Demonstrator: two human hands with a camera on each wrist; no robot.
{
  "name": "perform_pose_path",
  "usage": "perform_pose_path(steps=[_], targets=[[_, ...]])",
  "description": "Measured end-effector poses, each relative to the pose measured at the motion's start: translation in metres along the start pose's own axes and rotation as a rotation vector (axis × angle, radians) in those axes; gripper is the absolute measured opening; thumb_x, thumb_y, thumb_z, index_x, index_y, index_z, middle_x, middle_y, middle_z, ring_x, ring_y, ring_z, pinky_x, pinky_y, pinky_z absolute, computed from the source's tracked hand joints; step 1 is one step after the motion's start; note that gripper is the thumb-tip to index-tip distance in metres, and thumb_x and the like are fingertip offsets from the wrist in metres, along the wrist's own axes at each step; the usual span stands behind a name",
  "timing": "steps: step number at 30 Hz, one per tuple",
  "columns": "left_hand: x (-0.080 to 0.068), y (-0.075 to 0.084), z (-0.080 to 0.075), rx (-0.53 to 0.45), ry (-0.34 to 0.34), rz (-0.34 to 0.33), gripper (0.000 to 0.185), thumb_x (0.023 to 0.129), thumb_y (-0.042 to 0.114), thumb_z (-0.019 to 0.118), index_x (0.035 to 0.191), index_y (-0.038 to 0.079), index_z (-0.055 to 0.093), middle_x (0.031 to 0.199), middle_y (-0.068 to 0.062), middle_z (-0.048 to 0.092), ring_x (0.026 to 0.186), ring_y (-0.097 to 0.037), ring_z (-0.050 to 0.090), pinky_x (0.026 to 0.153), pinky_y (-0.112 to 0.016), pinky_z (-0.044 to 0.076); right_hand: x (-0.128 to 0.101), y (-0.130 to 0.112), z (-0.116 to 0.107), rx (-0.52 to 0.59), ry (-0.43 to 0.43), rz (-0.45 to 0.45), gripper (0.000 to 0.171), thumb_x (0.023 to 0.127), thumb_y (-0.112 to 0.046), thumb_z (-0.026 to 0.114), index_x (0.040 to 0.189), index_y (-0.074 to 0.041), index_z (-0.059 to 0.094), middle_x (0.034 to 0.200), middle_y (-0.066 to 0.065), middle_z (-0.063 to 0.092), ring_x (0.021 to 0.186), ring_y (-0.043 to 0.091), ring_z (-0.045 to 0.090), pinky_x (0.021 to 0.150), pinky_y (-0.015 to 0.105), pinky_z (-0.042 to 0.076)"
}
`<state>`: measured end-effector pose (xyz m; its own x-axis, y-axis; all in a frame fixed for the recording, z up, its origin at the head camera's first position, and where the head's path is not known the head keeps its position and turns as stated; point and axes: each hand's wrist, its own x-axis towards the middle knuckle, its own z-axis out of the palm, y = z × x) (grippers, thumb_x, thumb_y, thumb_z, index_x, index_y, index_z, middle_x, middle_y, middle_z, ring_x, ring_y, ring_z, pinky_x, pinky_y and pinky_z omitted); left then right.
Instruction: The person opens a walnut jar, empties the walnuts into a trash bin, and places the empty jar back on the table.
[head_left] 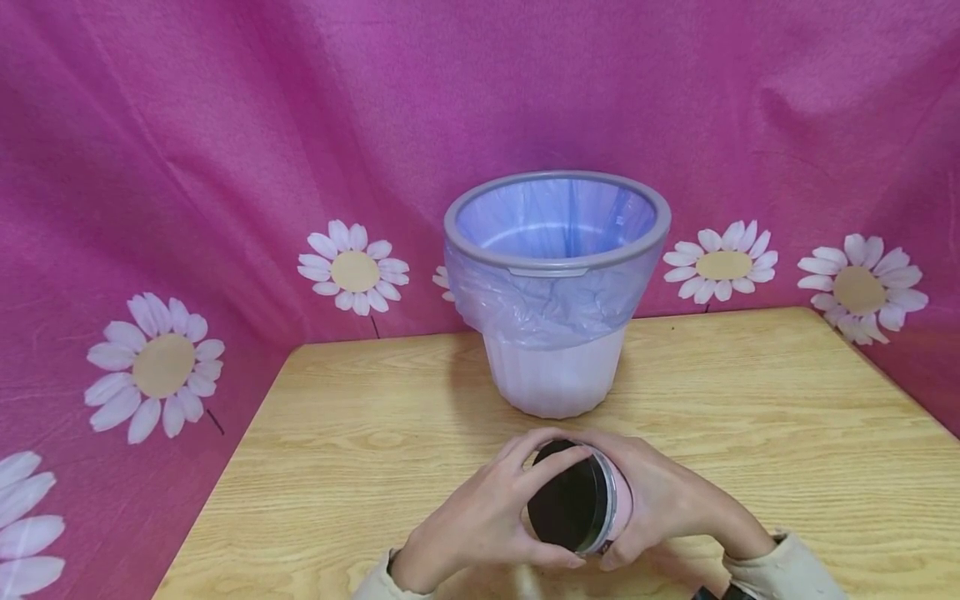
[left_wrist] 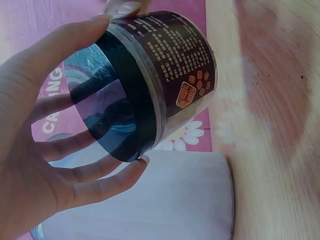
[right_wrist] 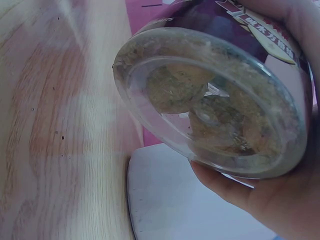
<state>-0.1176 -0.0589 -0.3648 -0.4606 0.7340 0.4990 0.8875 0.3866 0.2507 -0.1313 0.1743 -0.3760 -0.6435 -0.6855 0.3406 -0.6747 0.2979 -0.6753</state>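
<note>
Both hands hold a clear plastic jar over the near part of the table, tilted so its black lid (head_left: 566, 512) faces left. My left hand (head_left: 480, 517) curls its fingers and thumb around the lid's rim. Around the jar's body (head_left: 622, 504) my right hand (head_left: 667, 504) has its grip. A dark label (left_wrist: 182, 60) with pale printing and small cracker pictures wraps the side in the left wrist view. Through the jar's clear bottom (right_wrist: 200, 112), brownish pieces and crumbs show in the right wrist view.
Just beyond the hands stands a white bin (head_left: 555, 379) with a grey rim ring (head_left: 558, 267) and a bluish plastic liner (head_left: 540, 308) folded over it. It rests on a wood-grain table (head_left: 352, 433). Behind hangs a pink cloth (head_left: 375, 108) with white daisies.
</note>
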Motion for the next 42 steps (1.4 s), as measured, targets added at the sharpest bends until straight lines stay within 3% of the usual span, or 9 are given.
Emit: perform_pose_path(steps=[8, 17, 24, 32, 42], targets=[[0.0003, 0.0014, -0.0011, -0.015, -0.018, -0.047, 0.096, 0.064, 0.052, 0.086, 0.144, 0.023, 0.042, 0.141, -0.002, 0.040, 0.126, -0.017, 0.043, 0.104, -0.027, 0.039, -0.0004, 0.0014, -0.0003, -0.043, 0.010, 0.001, 0.106, 0.045, -0.036, 0.096, 0.138, -0.020, 0.047, 0.125, -0.014, 0.058, 0.104, 0.008, 0.059, 0.087, 0.029, 0.050], [-0.0008, 0.0019, -0.0016, -0.021, -0.039, -0.055, 0.096, 0.066, 0.050, 0.085, 0.146, 0.023, 0.039, 0.143, -0.002, 0.038, 0.130, -0.016, 0.039, 0.105, -0.027, 0.038, -0.0023, 0.0027, 0.0007, -0.051, 0.020, 0.013, 0.108, 0.044, -0.037, 0.095, 0.139, -0.022, 0.046, 0.124, -0.014, 0.058, 0.102, 0.012, 0.060, 0.087, 0.030, 0.050], [-0.0005, 0.0013, -0.0021, -0.025, -0.073, -0.019, 0.098, 0.065, 0.045, 0.087, 0.146, 0.022, 0.037, 0.147, -0.003, 0.032, 0.133, -0.018, 0.035, 0.107, -0.028, 0.036, -0.0025, 0.0043, 0.0007, -0.061, 0.029, -0.047, 0.108, 0.047, -0.038, 0.095, 0.140, -0.019, 0.044, 0.121, -0.009, 0.059, 0.099, 0.011, 0.059, 0.084, 0.029, 0.051], [0.0009, 0.0011, -0.0025, -0.033, -0.109, 0.029, 0.101, 0.065, 0.033, 0.089, 0.147, 0.020, 0.033, 0.150, -0.004, 0.028, 0.132, -0.021, 0.035, 0.108, -0.028, 0.035, -0.0032, 0.0047, 0.0001, -0.024, 0.001, 0.018, 0.109, 0.043, -0.034, 0.095, 0.139, -0.023, 0.044, 0.121, -0.010, 0.059, 0.099, 0.010, 0.060, 0.085, 0.029, 0.051], [0.0005, -0.0001, -0.0015, -0.031, -0.096, 0.024, 0.099, 0.065, 0.037, 0.089, 0.146, 0.021, 0.036, 0.147, -0.003, 0.031, 0.129, -0.021, 0.038, 0.105, -0.029, 0.038, -0.0020, 0.0025, 0.0010, -0.022, 0.004, 0.017, 0.110, 0.042, -0.032, 0.096, 0.139, -0.025, 0.044, 0.122, -0.012, 0.059, 0.100, 0.010, 0.061, 0.085, 0.029, 0.051]])
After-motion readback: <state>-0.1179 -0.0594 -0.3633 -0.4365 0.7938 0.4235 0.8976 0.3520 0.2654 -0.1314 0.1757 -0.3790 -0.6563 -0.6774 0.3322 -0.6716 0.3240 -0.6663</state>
